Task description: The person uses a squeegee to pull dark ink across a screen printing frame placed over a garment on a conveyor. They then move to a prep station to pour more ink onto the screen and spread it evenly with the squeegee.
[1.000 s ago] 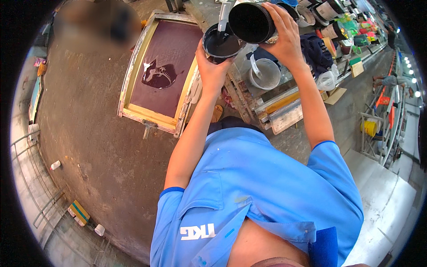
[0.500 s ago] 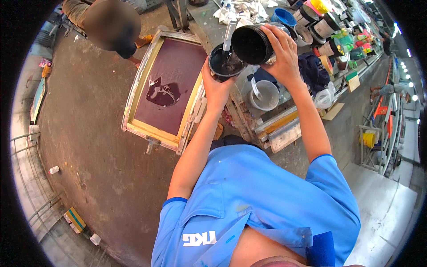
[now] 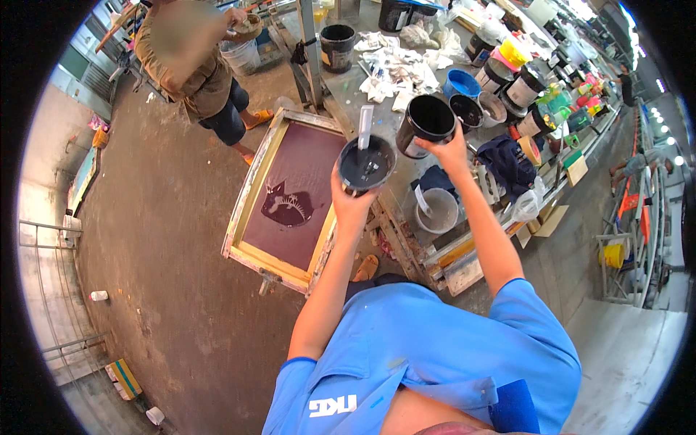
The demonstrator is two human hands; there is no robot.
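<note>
My left hand (image 3: 351, 206) is wrapped round a small black tub (image 3: 391, 174) with dark liquid inside. A pale flat spatula (image 3: 365, 125) stands up in that tub. To its right, my right hand (image 3: 451, 151) grips the side of a larger black tub (image 3: 407, 138), now upright with its mouth facing up. Whether that tub rests on the table or hangs just over it, I cannot tell. Beyond my left forearm lies a screen-printing frame (image 3: 241, 204) with a maroon mesh and a dark wet-looking patch. A translucent tub (image 3: 454, 216) holding a stirrer sits below my right hand.
A person (image 3: 199, 87) stands at the upper left, past the frame. White rags (image 3: 395, 69), a blue bowl (image 3: 462, 83) and a black bucket (image 3: 337, 54) occupy the worktable. Several paint tubs crowd its right side, near a dark cloth (image 3: 504, 163).
The larger tub was tipped over the small one; my right hand has turned it upright and moved it right. The left tub has levelled out. The person at upper left shows more fully.
</note>
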